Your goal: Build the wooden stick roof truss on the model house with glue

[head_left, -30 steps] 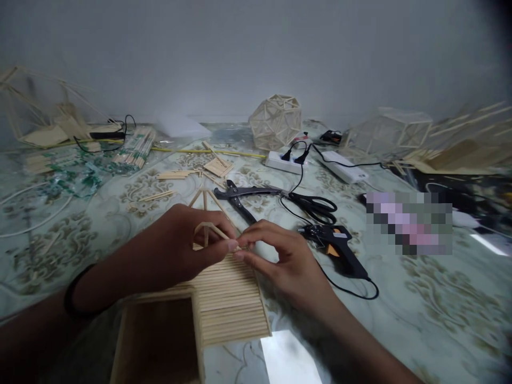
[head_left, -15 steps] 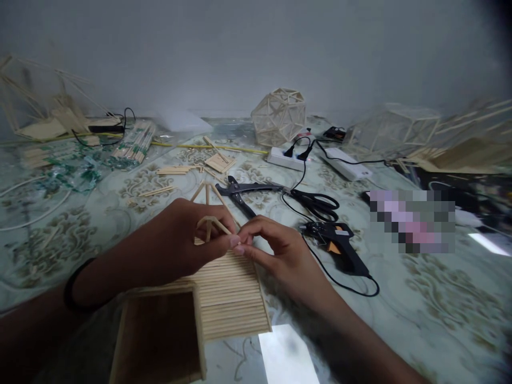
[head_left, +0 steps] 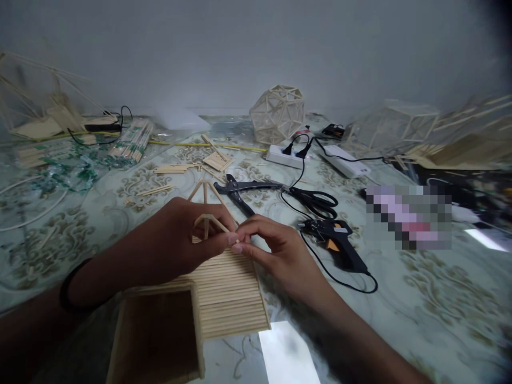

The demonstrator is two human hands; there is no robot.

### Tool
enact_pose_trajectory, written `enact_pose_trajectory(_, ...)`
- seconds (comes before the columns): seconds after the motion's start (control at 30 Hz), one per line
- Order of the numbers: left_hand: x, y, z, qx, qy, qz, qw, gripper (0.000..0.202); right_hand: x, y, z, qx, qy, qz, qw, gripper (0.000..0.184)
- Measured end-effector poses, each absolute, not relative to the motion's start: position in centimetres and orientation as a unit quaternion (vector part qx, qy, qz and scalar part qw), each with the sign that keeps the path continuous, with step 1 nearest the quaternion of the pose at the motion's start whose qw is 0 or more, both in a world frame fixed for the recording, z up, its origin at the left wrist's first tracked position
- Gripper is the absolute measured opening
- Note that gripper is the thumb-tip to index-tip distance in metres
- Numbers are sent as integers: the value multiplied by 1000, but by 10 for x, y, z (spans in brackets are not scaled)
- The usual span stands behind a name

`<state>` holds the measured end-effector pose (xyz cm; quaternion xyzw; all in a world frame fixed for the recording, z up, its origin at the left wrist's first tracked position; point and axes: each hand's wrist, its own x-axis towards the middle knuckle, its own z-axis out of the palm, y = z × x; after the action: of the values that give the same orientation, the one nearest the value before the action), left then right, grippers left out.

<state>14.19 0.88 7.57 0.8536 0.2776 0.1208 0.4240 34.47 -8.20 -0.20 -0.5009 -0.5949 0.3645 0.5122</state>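
On patterned tabletop (head_left: 420,298), stick house (head_left: 228,298) beneath both hands; left hand (head_left: 172,240) and right hand (head_left: 280,253) pinching thin stick (head_left: 218,224) at roof's far edge, fingertips meeting, glue gun (head_left: 340,245) near right

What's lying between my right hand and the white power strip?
Head view: black pliers and black scissors lie between the right hand, pinching a stick, and the power strip; a black cord crosses there too.

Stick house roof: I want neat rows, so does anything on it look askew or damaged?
Nothing stands out. The roof shows even, parallel sticks, no breaks visible. The left hand and right hand pinch a thin stick at its top edge, hiding that spot.
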Motion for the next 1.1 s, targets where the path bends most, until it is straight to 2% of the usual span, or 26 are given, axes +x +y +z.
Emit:
enact_pose_trajectory(0.2, 144, 10, 76, 848, 286, 113, 432, 20, 343, -83, -2, -505, -586, 366, 518, 14)
enact_pose_trajectory(0.87, 142, 10, 78, 853, 278, 108, 428, 18, 345, -81, 5, -507, -576, 365, 527, 21)
enact_pose_trajectory(1.0, 141, 11, 76, 860, 279, 107, 414, 19, 348, -82, 4, -508, -572, 375, 524, 19)
enact_pose_trajectory(1.1, 141, 12, 75, 864, 281, 106, 405, 21, 350, -83, 4, -511, -565, 385, 521, 11)
